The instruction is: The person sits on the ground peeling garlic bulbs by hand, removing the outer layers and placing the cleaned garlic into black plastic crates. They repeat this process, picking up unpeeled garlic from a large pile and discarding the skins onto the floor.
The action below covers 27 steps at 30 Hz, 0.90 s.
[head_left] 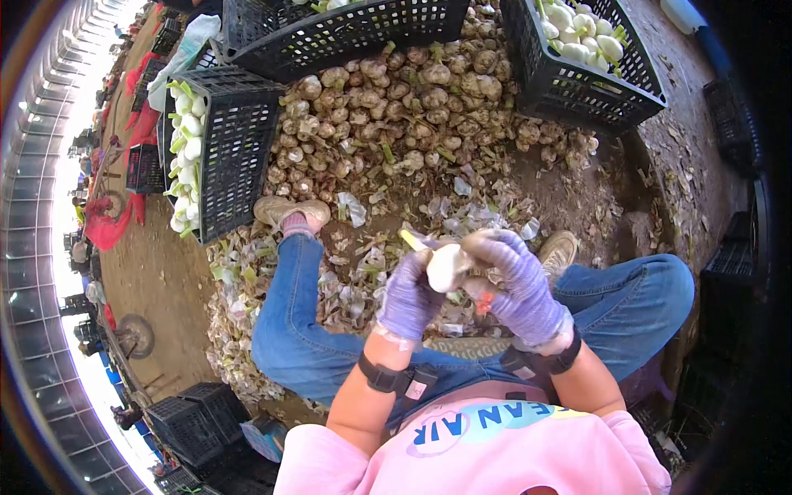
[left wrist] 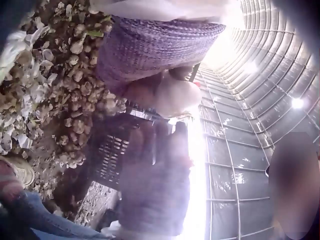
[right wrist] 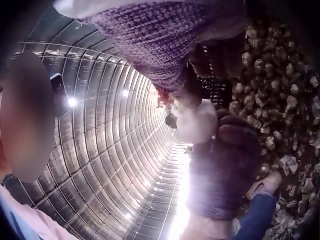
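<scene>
A peeled white garlic bulb (head_left: 445, 268) with a short green-yellow stem (head_left: 412, 240) is held in front of the lap. My left hand (head_left: 410, 290), in a purple knit glove with dirty fingertips, grips it from the left, stem pointing up and left. The gloved right hand (head_left: 520, 285) has curled fingers and thumb against the bulb's right side; a red-orange patch shows near its thumb. In the right wrist view the bulb (right wrist: 196, 124) sits between both hands' fingertips. The left wrist view shows the bulb (left wrist: 176, 97) partly covered by fingers.
Unpeeled garlic (head_left: 396, 107) lies heaped ahead, with peelings (head_left: 363, 285) around the feet. Black crates of white bulbs stand at left (head_left: 239, 157) and right (head_left: 594, 99); another crate (head_left: 346, 41) stands behind the heap. Bent legs in jeans (head_left: 305, 280) flank the hands.
</scene>
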Motion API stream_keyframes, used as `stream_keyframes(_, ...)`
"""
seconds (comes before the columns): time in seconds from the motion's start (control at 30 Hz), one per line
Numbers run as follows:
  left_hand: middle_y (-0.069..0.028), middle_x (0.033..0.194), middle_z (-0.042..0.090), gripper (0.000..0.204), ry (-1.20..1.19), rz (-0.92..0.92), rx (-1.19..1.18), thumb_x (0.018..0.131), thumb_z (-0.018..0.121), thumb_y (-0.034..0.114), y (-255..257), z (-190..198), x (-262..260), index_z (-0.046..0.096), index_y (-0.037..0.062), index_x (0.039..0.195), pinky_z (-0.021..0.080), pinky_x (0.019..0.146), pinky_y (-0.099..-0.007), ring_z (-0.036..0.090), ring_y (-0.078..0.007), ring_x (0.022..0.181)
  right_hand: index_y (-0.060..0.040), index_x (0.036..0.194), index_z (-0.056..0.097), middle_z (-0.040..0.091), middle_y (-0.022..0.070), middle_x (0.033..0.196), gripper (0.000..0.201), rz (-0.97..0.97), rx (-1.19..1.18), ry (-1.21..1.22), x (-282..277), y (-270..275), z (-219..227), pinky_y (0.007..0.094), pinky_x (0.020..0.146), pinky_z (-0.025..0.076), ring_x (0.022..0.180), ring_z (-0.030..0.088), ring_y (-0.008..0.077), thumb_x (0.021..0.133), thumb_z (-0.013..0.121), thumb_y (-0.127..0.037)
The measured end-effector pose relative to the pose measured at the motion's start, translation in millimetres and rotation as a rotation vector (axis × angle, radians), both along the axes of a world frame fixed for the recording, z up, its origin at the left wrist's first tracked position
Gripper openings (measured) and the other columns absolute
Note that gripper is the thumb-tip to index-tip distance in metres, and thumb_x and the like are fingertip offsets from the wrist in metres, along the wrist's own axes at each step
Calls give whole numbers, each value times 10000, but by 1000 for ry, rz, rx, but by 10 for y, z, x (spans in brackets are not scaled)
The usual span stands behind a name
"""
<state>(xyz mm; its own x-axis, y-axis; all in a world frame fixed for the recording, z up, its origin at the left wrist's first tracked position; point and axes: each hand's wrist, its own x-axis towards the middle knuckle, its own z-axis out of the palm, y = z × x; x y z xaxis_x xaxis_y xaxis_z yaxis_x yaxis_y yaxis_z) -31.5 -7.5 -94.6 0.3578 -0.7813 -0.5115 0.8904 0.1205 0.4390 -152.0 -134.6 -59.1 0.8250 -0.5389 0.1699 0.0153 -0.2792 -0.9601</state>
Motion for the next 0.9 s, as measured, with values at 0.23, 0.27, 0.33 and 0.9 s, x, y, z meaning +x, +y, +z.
stream_keyframes(0.23,-131,943,627,262,-36,286,291,854,548,213,-217,-346,126,564,14,1023,541,744,-389,619,-248,833,-42,862,604,575,134,768,163,429,302,55,82,208,-213,353,663,462,729,576,293,729,678,-99)
stream_keyframes(0.27,-142,938,625,241,-98,324,235,848,554,191,-250,-473,256,563,8,1004,549,744,-402,620,-254,834,-33,858,604,574,138,767,173,395,328,63,84,205,-280,352,668,461,735,578,296,718,682,-98)
stream_keyframes(0.33,-126,854,608,191,-115,371,261,847,569,163,-259,-867,630,546,6,955,572,692,-407,626,-253,767,-25,859,608,578,140,779,185,330,255,180,69,64,-353,349,677,462,750,583,292,699,681,-84)
stream_keyframes(0.9,-80,957,638,283,-1098,-394,1081,781,656,176,-1171,-1763,2122,610,67,1039,469,703,-311,593,-186,785,-27,1153,547,562,159,1103,362,1,496,395,57,-303,-1054,377,901,411,1040,541,292,813,606,-137)
